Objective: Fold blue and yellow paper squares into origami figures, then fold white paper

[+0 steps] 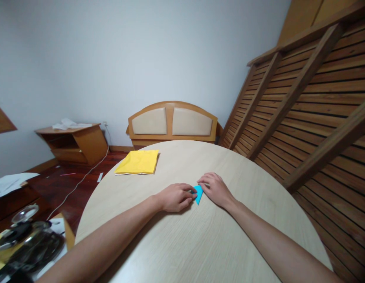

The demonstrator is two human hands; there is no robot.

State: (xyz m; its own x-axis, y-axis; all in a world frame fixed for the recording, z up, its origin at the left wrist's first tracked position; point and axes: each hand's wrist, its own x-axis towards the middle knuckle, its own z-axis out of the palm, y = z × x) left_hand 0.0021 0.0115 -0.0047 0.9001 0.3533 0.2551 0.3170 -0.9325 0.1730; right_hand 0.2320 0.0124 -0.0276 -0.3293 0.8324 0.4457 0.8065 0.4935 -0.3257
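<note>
Mid-fold, frame centre: left hand (175, 197) and right hand (215, 189) pinch small blue folded paper triangle (199, 193) flat on round pale wooden tabletop (200, 243). Next likely: firm crease press.

Soft even daylight; edges warped — corners blurred

A home, likely a bedroom or spare room — a padded wooden headboard (172, 122) leans on the wall at 12 o'clock, slatted bed frames (312, 106) stand at 2 o'clock, a low wooden cabinet (73, 143) at 10 — around a round desk (200, 236).
</note>
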